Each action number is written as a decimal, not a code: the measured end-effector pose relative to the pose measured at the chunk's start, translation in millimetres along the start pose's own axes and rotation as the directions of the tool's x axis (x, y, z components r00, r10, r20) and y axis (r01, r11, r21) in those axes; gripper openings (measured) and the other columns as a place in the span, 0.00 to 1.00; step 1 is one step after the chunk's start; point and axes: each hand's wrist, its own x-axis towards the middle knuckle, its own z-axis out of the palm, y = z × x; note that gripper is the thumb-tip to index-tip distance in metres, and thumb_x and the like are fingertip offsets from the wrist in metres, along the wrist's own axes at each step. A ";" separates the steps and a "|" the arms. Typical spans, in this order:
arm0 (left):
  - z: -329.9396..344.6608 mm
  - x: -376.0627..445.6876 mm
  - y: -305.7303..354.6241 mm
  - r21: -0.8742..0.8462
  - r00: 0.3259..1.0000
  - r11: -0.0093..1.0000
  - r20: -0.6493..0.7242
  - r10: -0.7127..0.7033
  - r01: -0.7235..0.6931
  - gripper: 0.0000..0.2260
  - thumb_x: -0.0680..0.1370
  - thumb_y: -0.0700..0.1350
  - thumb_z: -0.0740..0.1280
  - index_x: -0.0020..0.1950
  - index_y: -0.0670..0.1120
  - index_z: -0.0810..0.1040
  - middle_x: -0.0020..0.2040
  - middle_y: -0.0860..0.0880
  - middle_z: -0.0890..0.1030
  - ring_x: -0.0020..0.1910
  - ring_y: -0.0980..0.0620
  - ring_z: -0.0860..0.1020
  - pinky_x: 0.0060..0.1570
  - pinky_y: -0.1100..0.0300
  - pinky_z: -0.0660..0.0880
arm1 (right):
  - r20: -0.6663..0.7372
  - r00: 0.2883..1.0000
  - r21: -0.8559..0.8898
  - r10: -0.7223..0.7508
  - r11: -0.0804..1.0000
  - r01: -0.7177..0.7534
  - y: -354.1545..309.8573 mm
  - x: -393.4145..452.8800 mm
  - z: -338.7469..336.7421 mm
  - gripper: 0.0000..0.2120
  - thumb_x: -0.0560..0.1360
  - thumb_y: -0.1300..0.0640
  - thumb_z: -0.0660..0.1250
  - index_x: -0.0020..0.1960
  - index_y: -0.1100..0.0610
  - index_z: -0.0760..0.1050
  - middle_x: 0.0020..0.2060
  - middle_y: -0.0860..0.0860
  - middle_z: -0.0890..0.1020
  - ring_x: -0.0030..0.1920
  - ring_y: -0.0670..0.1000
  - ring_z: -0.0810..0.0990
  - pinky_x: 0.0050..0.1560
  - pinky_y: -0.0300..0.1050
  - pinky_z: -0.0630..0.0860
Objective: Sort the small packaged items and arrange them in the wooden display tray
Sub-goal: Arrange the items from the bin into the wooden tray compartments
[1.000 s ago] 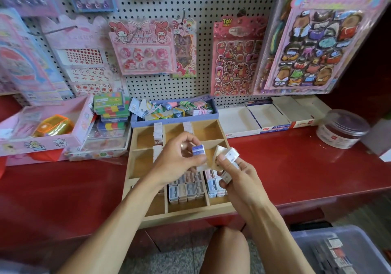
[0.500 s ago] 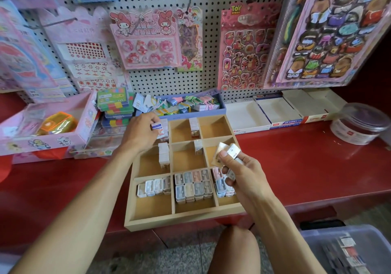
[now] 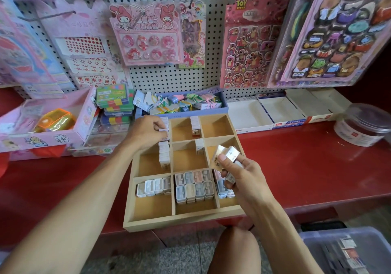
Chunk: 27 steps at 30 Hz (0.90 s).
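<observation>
Wooden display tray [image 3: 182, 221] sits on the red worktop [image 3: 296, 168], and nearest the camera the right hand [image 3: 243, 178] grips a little bunch of packets [image 3: 228, 154] over the tray's right column. Farther back the left hand [image 3: 146, 133] pinches one packet [image 3: 163, 130] at the back-left compartment, against the upright row [image 3: 164, 156] along its right wall, so that hand's closer to the drop spot.

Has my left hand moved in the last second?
Yes. The left hand went from the wooden tray's middle to its far-left compartment.
</observation>
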 end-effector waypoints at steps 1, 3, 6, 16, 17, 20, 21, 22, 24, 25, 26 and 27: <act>-0.7 -0.3 -3.0 -0.044 1.000 0.999 0.010 -0.018 0.018 0.04 0.71 0.42 0.74 0.42 0.51 0.81 0.40 0.54 0.81 0.44 0.51 0.82 0.49 0.53 0.80 | -0.002 1.000 0.000 0.001 1.000 -0.001 0.0 0.2 0.0 0.04 0.75 0.58 0.73 0.46 0.58 0.85 0.37 0.51 0.81 0.33 0.46 0.73 0.29 0.39 0.67; -0.1 -1.6 -7.0 -0.090 0.999 0.995 0.015 -0.030 0.031 0.05 0.73 0.41 0.72 0.41 0.51 0.82 0.39 0.53 0.82 0.43 0.51 0.83 0.49 0.51 0.81 | -0.002 1.000 0.001 0.001 1.000 -0.001 -0.5 0.2 0.5 0.03 0.75 0.58 0.73 0.46 0.58 0.85 0.36 0.52 0.81 0.33 0.46 0.72 0.28 0.39 0.66; 4.7 -3.9 -7.3 -0.083 1.000 0.996 -0.001 -0.009 0.009 0.06 0.74 0.40 0.73 0.41 0.51 0.81 0.40 0.52 0.82 0.44 0.52 0.82 0.47 0.58 0.79 | 0.008 1.000 -0.020 -0.007 1.000 0.007 -0.4 -1.1 2.1 0.04 0.75 0.58 0.73 0.48 0.58 0.84 0.35 0.50 0.82 0.33 0.46 0.72 0.29 0.39 0.67; 5.0 -13.2 8.7 0.069 0.988 0.997 -0.149 -0.034 0.045 0.04 0.74 0.47 0.73 0.46 0.51 0.80 0.43 0.54 0.81 0.46 0.52 0.80 0.49 0.56 0.77 | 0.016 1.000 -0.081 -0.021 0.996 0.023 -6.2 -7.7 7.1 0.13 0.73 0.58 0.75 0.53 0.63 0.79 0.32 0.48 0.82 0.29 0.44 0.73 0.28 0.38 0.67; 3.8 -19.3 14.6 0.026 0.984 1.000 -0.176 -0.006 0.011 0.02 0.75 0.47 0.71 0.45 0.51 0.80 0.42 0.56 0.81 0.46 0.52 0.80 0.49 0.56 0.78 | 0.021 0.999 -0.094 -0.025 0.995 0.027 -5.8 -8.0 7.3 0.13 0.73 0.58 0.75 0.53 0.63 0.79 0.32 0.48 0.82 0.30 0.44 0.74 0.28 0.38 0.68; 0.8 -52.9 40.4 -0.313 0.993 0.943 -0.078 0.090 -0.111 0.03 0.77 0.46 0.70 0.44 0.53 0.81 0.40 0.55 0.83 0.39 0.53 0.82 0.40 0.58 0.77 | 0.044 0.998 -0.116 -0.041 0.992 0.045 -8.5 -11.3 12.6 0.11 0.73 0.59 0.76 0.50 0.63 0.79 0.32 0.48 0.82 0.30 0.44 0.75 0.28 0.37 0.69; 0.0 -67.3 50.1 -0.414 0.991 0.902 0.000 0.136 -0.124 0.02 0.77 0.46 0.70 0.46 0.53 0.82 0.41 0.52 0.84 0.37 0.54 0.82 0.36 0.61 0.76 | 0.058 0.997 -0.107 -0.048 0.993 0.054 -8.7 -11.9 15.0 0.09 0.73 0.61 0.75 0.49 0.63 0.78 0.31 0.48 0.82 0.28 0.43 0.75 0.27 0.36 0.69; -0.7 -81.1 58.9 -0.484 0.979 0.865 0.074 0.188 -0.129 0.03 0.77 0.45 0.71 0.48 0.51 0.83 0.43 0.50 0.84 0.35 0.55 0.81 0.33 0.63 0.74 | 0.071 0.996 -0.103 -0.053 0.993 0.060 -9.5 -13.1 18.3 0.09 0.73 0.62 0.75 0.48 0.64 0.77 0.29 0.47 0.81 0.26 0.42 0.75 0.26 0.35 0.68; 0.3 -100.4 67.6 -0.558 0.948 0.818 0.163 0.273 -0.139 0.07 0.75 0.39 0.72 0.52 0.48 0.83 0.43 0.49 0.83 0.34 0.58 0.79 0.30 0.66 0.73 | 0.103 0.993 -0.114 -0.061 0.991 0.072 -9.3 -14.8 22.6 0.10 0.72 0.62 0.76 0.49 0.65 0.77 0.29 0.48 0.81 0.26 0.42 0.73 0.27 0.37 0.65; 0.9 -105.7 67.8 -0.573 0.940 0.809 0.188 0.286 -0.131 0.10 0.75 0.36 0.72 0.53 0.47 0.82 0.43 0.50 0.83 0.33 0.59 0.78 0.31 0.66 0.73 | 0.121 0.991 -0.115 -0.062 0.990 0.076 -8.5 -15.3 23.2 0.12 0.72 0.61 0.76 0.50 0.66 0.78 0.30 0.49 0.81 0.26 0.43 0.73 0.28 0.38 0.65; 0.6 -109.1 65.8 -0.586 0.936 0.802 0.208 0.286 -0.115 0.12 0.74 0.34 0.72 0.54 0.47 0.82 0.43 0.51 0.82 0.34 0.58 0.79 0.32 0.63 0.75 | 0.134 0.989 -0.112 -0.062 0.991 0.077 -8.8 -16.8 24.0 0.12 0.72 0.60 0.76 0.50 0.66 0.78 0.30 0.50 0.82 0.27 0.44 0.73 0.28 0.39 0.65; -0.5 -110.4 61.8 -0.596 0.934 0.798 0.227 0.276 -0.090 0.13 0.74 0.33 0.72 0.55 0.47 0.82 0.44 0.51 0.83 0.35 0.56 0.80 0.35 0.59 0.78 | 0.149 0.987 -0.104 -0.061 0.992 0.077 -8.5 -17.9 24.6 0.13 0.72 0.59 0.75 0.50 0.66 0.79 0.30 0.50 0.81 0.28 0.44 0.73 0.28 0.39 0.66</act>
